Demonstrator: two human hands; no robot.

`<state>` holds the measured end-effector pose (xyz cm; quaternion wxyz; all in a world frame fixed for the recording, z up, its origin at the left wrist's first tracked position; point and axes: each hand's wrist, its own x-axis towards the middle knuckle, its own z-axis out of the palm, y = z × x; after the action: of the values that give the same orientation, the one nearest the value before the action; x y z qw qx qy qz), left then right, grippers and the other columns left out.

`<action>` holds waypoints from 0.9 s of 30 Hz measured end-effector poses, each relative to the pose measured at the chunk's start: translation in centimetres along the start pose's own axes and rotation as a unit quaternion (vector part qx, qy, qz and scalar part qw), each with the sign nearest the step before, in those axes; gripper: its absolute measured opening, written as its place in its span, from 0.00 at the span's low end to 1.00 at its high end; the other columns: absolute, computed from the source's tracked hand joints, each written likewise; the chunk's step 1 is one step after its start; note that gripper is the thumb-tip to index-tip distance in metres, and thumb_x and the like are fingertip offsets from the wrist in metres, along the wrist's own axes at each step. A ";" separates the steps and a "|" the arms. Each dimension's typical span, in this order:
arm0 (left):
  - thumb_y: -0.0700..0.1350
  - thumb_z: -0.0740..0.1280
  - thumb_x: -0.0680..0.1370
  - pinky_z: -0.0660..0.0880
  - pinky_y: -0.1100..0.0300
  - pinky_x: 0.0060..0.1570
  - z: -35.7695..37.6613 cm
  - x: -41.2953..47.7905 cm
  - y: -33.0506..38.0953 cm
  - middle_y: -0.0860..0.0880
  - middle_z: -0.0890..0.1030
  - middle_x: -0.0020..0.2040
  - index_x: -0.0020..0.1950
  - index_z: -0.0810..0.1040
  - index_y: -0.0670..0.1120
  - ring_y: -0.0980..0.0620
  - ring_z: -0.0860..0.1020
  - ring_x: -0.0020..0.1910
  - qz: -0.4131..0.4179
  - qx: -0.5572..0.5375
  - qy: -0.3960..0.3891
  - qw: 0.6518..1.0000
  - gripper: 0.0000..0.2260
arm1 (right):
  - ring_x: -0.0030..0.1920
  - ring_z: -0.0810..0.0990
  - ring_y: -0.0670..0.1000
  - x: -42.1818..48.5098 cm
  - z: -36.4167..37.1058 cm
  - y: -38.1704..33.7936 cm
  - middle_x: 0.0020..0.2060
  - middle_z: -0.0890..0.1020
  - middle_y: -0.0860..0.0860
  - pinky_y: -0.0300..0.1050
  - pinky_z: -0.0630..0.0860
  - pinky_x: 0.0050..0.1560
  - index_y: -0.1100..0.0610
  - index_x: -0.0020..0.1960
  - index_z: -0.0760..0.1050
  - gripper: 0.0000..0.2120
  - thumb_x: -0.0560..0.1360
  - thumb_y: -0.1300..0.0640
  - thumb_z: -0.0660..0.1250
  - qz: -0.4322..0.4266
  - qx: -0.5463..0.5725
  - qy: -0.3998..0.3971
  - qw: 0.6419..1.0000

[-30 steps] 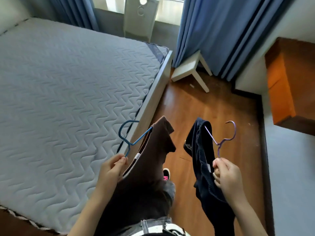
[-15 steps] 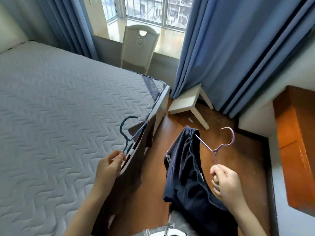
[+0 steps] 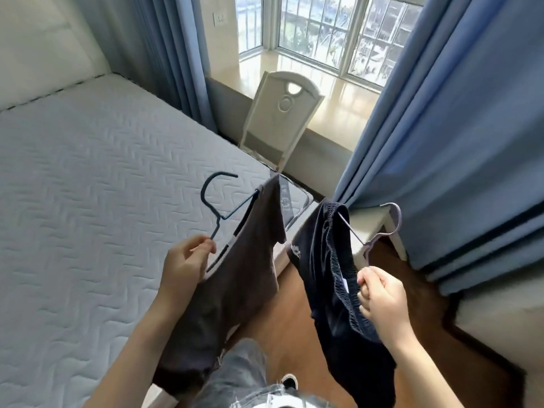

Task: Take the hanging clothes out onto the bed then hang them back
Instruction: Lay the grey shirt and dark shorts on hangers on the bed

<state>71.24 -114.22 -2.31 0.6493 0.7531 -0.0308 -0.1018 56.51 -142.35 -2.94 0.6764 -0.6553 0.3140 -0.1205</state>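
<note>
My left hand (image 3: 185, 263) pinches the neck of a blue hanger (image 3: 216, 201) that carries a brown garment (image 3: 235, 290), held over the bed's right edge. My right hand (image 3: 379, 298) grips the neck of a purple hanger (image 3: 382, 231) with dark navy shorts (image 3: 332, 278) draped on it, above the wooden floor. The two garments hang side by side, a small gap apart. The bed (image 3: 88, 216) with its grey quilted mattress fills the left.
A white chair (image 3: 279, 119) stands at the bed's far corner below the window. Blue curtains (image 3: 456, 128) hang at right, with a white stool (image 3: 371, 228) at their foot. Wooden floor (image 3: 294, 334) runs between bed and wall. My jeans and a shoe show at the bottom.
The view has tilted upward, revealing the window and chair. Both hands with their hangers have risen slightly; the brown garment now hangs closer beside the navy shorts.
</note>
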 end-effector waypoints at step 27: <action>0.38 0.59 0.78 0.54 0.66 0.23 -3.5 53.7 -3.9 0.55 0.63 0.19 0.34 0.73 0.44 0.58 0.58 0.18 -0.070 0.003 0.100 0.993 0.12 | 0.22 0.54 0.44 39.5 22.6 -7.1 0.22 0.58 0.44 0.34 0.51 0.23 0.55 0.33 0.59 0.16 0.76 0.68 0.56 0.045 0.085 0.155 0.983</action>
<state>124.08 -119.85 -11.80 0.6382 0.7616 0.0868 -0.0716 102.00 -147.47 -7.92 0.6774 -0.5539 0.4332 -0.2161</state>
